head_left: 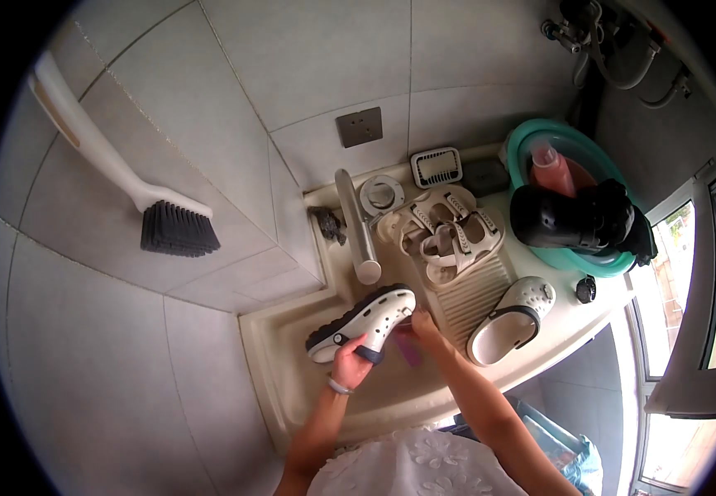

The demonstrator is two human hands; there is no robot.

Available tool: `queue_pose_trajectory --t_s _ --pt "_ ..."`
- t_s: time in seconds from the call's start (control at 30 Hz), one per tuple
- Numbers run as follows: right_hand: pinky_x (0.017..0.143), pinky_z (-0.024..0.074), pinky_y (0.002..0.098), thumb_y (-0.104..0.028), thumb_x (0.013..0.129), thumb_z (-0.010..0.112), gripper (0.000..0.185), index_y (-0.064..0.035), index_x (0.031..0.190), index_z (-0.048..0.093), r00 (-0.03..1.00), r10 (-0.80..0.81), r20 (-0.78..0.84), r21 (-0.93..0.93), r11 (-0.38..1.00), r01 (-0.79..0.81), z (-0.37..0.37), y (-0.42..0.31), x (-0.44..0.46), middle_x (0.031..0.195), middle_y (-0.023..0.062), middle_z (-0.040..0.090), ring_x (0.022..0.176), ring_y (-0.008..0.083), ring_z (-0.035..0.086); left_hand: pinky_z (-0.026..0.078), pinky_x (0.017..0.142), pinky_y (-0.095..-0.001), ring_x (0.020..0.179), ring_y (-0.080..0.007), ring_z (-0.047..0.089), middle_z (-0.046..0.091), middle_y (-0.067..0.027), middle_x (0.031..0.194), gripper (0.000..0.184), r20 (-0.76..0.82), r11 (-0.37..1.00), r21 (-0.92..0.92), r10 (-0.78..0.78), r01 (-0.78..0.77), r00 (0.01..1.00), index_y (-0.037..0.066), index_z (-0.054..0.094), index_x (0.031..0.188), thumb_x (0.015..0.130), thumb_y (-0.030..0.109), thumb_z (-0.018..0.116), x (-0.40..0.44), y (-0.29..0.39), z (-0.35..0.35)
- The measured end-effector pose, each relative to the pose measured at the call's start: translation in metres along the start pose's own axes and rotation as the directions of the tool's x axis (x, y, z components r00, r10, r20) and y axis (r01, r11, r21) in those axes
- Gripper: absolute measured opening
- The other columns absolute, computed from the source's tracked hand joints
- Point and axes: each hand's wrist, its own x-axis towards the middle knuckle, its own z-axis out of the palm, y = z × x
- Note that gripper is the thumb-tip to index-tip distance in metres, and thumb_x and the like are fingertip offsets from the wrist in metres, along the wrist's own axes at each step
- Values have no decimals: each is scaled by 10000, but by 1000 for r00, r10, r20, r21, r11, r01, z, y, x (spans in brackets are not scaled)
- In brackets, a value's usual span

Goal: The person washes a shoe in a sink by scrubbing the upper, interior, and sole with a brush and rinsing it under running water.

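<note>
A white clog (384, 321) is held over the sink (296, 401), with its toe end directed to the right and its dark, ridged sole turned toward the upper left. The rear part of the clog is gripped by the left hand (350, 365), which is closed around the side near the dark heel strap (368, 354); the thumb is laid against the pale upper, and a band (340, 386) is worn at the wrist. The clog thus extends upward and to the right from this grip. The right hand (425, 322) is placed at the toe end; its fingers are partly hidden, so how far they are closed cannot be told. A pink object (408, 350) is seen just below the right hand; whether it is held cannot be told.

The tap (356, 231) is situated beyond the clog. To the right, on the ribbed surface (464, 299), light-coloured sandals (460, 244) are set close together, with a second clog (513, 321) placed nearer the front edge, its opening exposed. A watch (586, 289) is laid farther right, near a teal basin (532, 132) in which a pink bottle (551, 169) and a black item (569, 219) are contained. At the left, a black-bristled brush (159, 197) is seen against the tiled wall.
</note>
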Motion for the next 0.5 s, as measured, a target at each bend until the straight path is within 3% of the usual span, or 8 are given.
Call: queue_pose_trajectory --t_s 0.1,0.13,0.2,0.23,0.3,0.37,0.43,0.5 --pt "840 515 455 -295 908 563 404 -19 1203 561 721 -670 175 -541 546 639 8 74 57 1028 266 651 1027 389 622 349 1090 -360 1262 -240 488 538 -105 1337 445 -37 988 96 124 -120 992 -27 455 1345 918 47 558 -1 -5 -13" --pt "885 492 455 -241 882 584 407 -31 1229 545 850 -510 134 -797 454 398 20 99 72 1107 268 617 1095 389 581 363 1078 -360 1252 -243 499 550 -116 1326 420 -11 897 387 236 -214 972 -13 493 1325 914 31 567 3 -14 -45" --pt "943 438 464 -121 832 553 258 -43 1061 640 894 -432 124 -928 267 258 31 89 60 1062 212 649 1102 359 569 412 1033 -373 1212 -271 537 591 -156 1277 381 379 -113 924 407 -366 831 53 619 1233 872 -65 593 -8 -16 -52" --pt "973 411 468 -61 806 537 228 -49 978 687 913 -391 118 -968 158 193 36 88 57 1039 184 666 1106 344 563 441 1002 -383 1178 -303 560 611 -164 1244 421 392 -214 919 436 -330 810 97 673 1174 830 -132 590 -9 -17 -56" --pt "995 431 459 -141 822 621 553 -94 1347 454 843 -531 87 -690 578 436 43 89 46 1328 202 508 1241 375 476 441 1001 -374 1173 -310 561 612 -139 1251 458 472 -313 879 466 -359 749 81 653 1204 807 -140 598 -5 -19 -62" --pt "992 427 455 -142 868 552 496 -114 1359 487 844 -529 91 -733 538 416 43 88 39 1276 199 556 1212 363 510 449 989 -362 1167 -298 566 613 -142 1245 485 417 -216 909 509 -357 753 67 647 1209 788 -167 592 -5 -21 -69" --pt "794 494 403 -202 935 460 389 -87 1291 565 948 -268 -171 -613 782 110 43 35 -13 939 200 652 959 301 638 437 997 -334 1163 -262 570 623 -126 1230 390 362 -205 932 488 -299 794 24 637 1201 831 -99 619 -2 -20 -74" --pt "731 481 368 -205 948 463 391 -110 1315 554 952 -261 -163 -555 822 130 36 -10 -66 840 164 605 830 240 611 415 1014 -311 1168 -223 559 600 -103 1258 349 -346 833 489 458 -259 819 -4 595 1233 890 34 645 14 -24 -63"
